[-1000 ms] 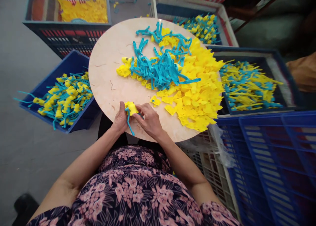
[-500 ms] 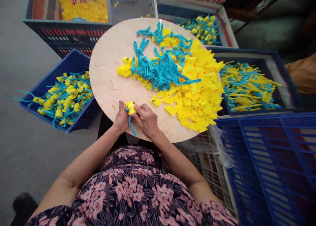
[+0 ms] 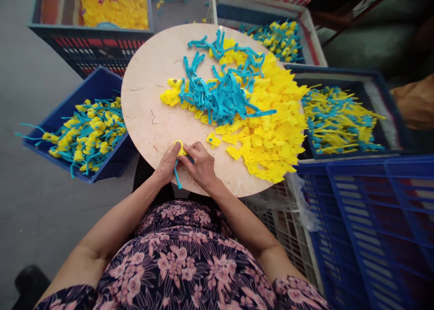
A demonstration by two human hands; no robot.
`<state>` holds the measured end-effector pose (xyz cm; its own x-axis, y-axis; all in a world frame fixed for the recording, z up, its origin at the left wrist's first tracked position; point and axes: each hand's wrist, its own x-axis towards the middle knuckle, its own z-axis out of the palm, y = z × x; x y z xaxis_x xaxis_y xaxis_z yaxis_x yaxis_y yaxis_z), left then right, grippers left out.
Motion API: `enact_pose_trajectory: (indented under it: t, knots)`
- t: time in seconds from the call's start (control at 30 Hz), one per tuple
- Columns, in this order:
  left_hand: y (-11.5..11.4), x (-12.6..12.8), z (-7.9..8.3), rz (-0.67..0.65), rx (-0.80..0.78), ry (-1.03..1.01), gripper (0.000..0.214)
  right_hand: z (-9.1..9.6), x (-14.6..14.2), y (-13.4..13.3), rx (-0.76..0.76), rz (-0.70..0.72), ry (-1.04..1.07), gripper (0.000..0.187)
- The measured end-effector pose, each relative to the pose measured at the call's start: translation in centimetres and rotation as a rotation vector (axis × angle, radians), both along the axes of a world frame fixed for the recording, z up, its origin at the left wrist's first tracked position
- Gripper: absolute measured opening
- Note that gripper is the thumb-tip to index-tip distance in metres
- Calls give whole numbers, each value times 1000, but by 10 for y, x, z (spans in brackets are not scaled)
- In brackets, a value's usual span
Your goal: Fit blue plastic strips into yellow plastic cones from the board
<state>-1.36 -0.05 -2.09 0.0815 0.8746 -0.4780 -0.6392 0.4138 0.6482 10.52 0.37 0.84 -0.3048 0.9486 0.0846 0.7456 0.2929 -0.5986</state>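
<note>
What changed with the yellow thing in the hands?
The left hand and right hand have closed in around the yellow piece, so less of it shows now. Its blue strip still hangs downward. Neither hand let go. The yellow and blue heap on the round table stayed as it was.
</note>
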Motion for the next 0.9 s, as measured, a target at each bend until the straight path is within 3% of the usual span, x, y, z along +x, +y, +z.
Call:
enact_pose_trajectory:
  t: [0.17,0.27,0.37,0.43,0.6,0.77,0.9]
  knots:
    - [6,-3,2,13,-57,-57,26,0,12,6,-19,46,188,28]
    - [8,-7,6,-30,-123,-138,27,3,24,6,-31,-26,344,30]
    - [8,-8,8,-47,-157,-160,26,6,27,0,-146,-45,386,25]
    - [8,-7,8,-41,-161,-152,25,8,25,-4,-174,-28,345,24]
    - [8,-3,7,-45,-139,-118,21,10,16,-3,42,68,93,25]
    - [5,-1,6,-65,-152,-87,25,9,12,6,136,175,-131,27]
    - [4,2,6,-16,-135,-76,30,7,5,8,168,283,-175,28]
